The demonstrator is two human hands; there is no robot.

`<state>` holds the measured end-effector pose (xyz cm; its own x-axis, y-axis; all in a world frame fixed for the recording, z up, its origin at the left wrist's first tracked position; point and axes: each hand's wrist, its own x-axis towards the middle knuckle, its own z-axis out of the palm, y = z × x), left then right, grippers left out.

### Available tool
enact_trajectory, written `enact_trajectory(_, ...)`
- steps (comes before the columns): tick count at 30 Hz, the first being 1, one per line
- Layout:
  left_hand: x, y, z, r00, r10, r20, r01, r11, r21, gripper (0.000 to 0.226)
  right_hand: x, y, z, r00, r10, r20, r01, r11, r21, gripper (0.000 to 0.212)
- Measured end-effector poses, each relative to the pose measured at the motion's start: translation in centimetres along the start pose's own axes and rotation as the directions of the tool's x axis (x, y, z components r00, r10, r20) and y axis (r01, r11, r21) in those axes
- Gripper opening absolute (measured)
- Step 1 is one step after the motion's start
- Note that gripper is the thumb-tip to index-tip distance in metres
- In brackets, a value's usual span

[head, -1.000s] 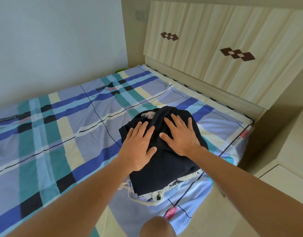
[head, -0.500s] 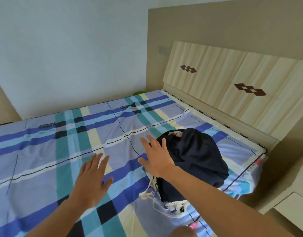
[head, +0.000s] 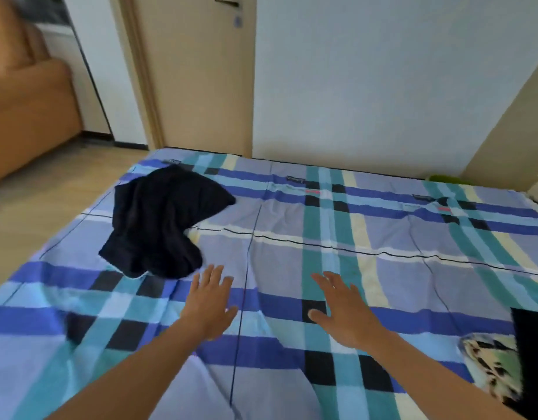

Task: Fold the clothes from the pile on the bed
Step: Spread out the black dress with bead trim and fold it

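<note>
Navy crumpled garment (head: 161, 222) on blue-plaid-sheeted bed (head: 383, 244); left hand (head: 208, 301) just beside garment, right hand (head: 342, 310) farther right, both hands spread, empty. Sheet labels (head: 295, 179) unreadable.

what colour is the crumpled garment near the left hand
Very dark navy, almost black garment, plain; the head view shows it.

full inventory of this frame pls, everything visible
crumpled garment: 1, dark navy, far left of the bed
folded pile: 1, dark cloth over cream-and-black patterned cloth, right edge, cut off
bed sheet: 1, blue, teal and cream plaid, covers the bed
door: 1, beige, beyond the bed
orange furniture: 1, far left, blurred
green thing: 1, far right by the wall, unidentifiable
floor: pale wood, left
left hand: open, near the crumpled garment
right hand: open, mid-sheet
</note>
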<state>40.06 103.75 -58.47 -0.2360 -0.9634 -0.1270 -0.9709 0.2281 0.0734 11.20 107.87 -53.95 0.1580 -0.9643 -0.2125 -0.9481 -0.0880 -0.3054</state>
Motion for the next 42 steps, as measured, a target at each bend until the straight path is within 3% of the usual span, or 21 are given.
enact_trajectory(8, 3.2, -12.3, 4.8, 0.963, -0.230, 0.141, 0.223, 0.973, 0.069, 0.057, 6.6, -7.1, 7.0, 0.980, -0.049, 0.194, 0.038, 0.998, 0.057, 0.073)
enact_trajectory(13, 7.0, -16.7, 7.0, 0.942, -0.295, 0.161, 0.261, 0.944, 0.202, 0.040, 8.0, -9.8, 11.2, 0.954, -0.052, 0.295, 0.035, 0.997, 0.064, 0.074)
enact_trajectory(16, 9.7, -18.7, 7.1, 0.933, -0.304, 0.192, 0.247, 0.930, 0.271, 0.056, 7.9, -10.3, 12.7, 0.936, -0.074, 0.344, 0.053, 0.996, 0.072, 0.076)
enact_trajectory(18, 10.5, -20.0, 7.0, 0.915, -0.324, 0.239, 0.274, 0.936, 0.220, 0.068, 7.9, -10.0, 13.0, 0.934, -0.078, 0.349, 0.050, 0.995, 0.090, 0.077)
enact_trajectory(22, 9.6, -19.6, 6.8, 0.970, -0.146, 0.196, 0.176, 0.974, -0.142, 0.059, 7.5, -8.3, 12.4, 0.950, -0.044, 0.308, -0.009, 0.985, 0.170, 0.076)
enact_trajectory(23, 8.9, -19.2, 6.9, 0.972, -0.129, 0.196, 0.160, 0.975, -0.153, 0.052, 7.2, -8.0, 12.1, 0.957, -0.028, 0.288, -0.029, 0.982, 0.189, 0.077)
enact_trajectory(25, 8.3, -18.9, 7.0, 0.976, -0.179, 0.126, 0.178, 0.984, 0.018, 0.036, 6.4, -7.6, 11.1, 0.963, 0.003, 0.271, -0.061, 0.976, 0.208, 0.078)
enact_trajectory(28, 8.7, -19.6, 6.5, 0.938, -0.344, 0.046, 0.322, 0.913, 0.251, 0.024, 5.0, -6.9, 10.3, 0.972, 0.012, 0.233, -0.071, 0.967, 0.246, 0.076)
enact_trajectory(32, 8.8, -20.9, 7.2, 0.866, -0.429, 0.258, 0.325, 0.873, 0.364, 0.046, 3.2, -5.0, 9.2, 0.961, 0.061, 0.269, -0.112, 0.978, 0.178, 0.080)
enact_trajectory(37, 8.3, -19.7, 6.6, 0.941, -0.226, 0.250, 0.157, 0.950, 0.270, 0.041, 4.2, -6.2, 7.7, 0.982, 0.008, 0.191, -0.047, 0.978, 0.203, 0.078)
enact_trajectory(40, 5.8, -15.8, 5.0, 0.979, -0.006, 0.203, -0.008, 0.998, 0.066, 0.047, 4.9, -8.1, 7.2, 0.990, -0.066, 0.126, 0.041, 0.980, 0.197, 0.082)
enact_trajectory(42, 2.8, -12.5, 3.4, 0.979, 0.126, 0.161, -0.105, 0.985, -0.134, 0.064, 4.7, -9.5, 7.6, 0.984, -0.144, 0.101, 0.133, 0.984, 0.116, 0.093)
